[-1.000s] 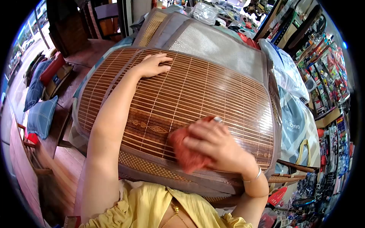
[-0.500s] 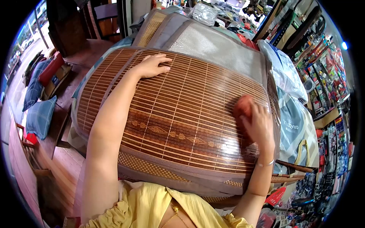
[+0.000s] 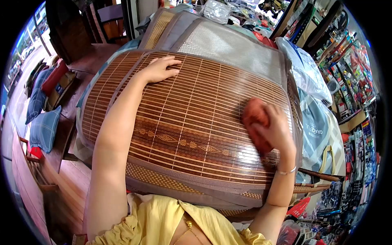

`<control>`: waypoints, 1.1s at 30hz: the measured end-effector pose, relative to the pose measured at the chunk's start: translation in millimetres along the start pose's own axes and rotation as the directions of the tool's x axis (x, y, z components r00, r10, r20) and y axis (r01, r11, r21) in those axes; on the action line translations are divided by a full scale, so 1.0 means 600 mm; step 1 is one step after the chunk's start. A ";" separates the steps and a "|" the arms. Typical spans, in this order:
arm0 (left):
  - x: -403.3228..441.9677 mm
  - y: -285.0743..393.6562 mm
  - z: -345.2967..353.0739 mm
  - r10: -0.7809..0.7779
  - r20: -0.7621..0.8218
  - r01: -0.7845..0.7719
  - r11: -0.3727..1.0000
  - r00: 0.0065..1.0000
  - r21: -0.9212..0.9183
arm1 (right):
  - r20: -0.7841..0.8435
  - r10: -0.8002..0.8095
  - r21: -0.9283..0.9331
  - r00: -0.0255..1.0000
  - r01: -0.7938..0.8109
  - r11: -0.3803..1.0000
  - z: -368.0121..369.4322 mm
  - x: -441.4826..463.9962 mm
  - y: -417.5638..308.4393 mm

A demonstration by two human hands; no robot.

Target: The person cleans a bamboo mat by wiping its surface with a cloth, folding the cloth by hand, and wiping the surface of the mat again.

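Note:
A brown slatted bamboo mat with a pale floral band lies on top of a pile of mats in front of me. My left hand rests flat on its far left part, fingers spread and holding nothing. Over the mat's right side, my right hand grips a bunched reddish cloth and presses it to the slats. The fingers are partly blurred, and the cloth hides the slats under it.
Behind lies a silvery woven mat. Plastic-wrapped bags and a blue bag stand at the right, beside shelves of small goods. Blue cushions and a wooden bench are on the left.
My right hand has shifted slightly left with the cloth, and more of the cloth shows now. My left hand stays in nearly the same place on the mat.

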State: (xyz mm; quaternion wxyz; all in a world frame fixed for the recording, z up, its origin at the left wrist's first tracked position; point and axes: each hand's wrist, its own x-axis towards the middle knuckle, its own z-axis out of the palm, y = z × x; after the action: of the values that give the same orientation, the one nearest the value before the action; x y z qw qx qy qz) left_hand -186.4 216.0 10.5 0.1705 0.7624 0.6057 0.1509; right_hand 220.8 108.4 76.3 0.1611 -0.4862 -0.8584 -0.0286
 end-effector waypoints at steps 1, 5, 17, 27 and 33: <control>0.000 0.000 0.000 0.003 -0.001 -0.003 1.000 1.000 -0.005 | -0.045 0.070 -0.054 0.997 -0.073 0.996 0.000 -0.001 0.030; -0.006 0.007 -0.004 -0.028 0.002 0.028 0.999 1.000 -0.018 | -0.069 0.346 -0.275 0.936 -0.351 0.895 0.002 -0.009 0.077; -0.005 0.004 -0.002 -0.001 -0.004 0.001 1.000 1.000 -0.002 | 0.126 -0.608 0.269 0.784 0.563 0.781 0.004 -0.024 -0.153; -0.004 0.003 -0.003 0.006 -0.004 -0.006 1.000 1.000 -0.004 | -0.160 0.266 -0.185 0.950 -0.294 0.938 0.024 0.005 0.039; -0.001 -0.003 -0.002 0.011 -0.004 -0.011 1.000 1.000 0.007 | 0.006 0.078 0.086 0.997 -0.078 0.993 0.015 -0.004 -0.041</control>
State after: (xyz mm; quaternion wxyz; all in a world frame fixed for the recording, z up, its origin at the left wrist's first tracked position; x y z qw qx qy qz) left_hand -188.3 216.1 10.9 0.1660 0.7659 0.6024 0.1513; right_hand 198.6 95.4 69.6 0.1818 -0.5121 -0.8393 0.0156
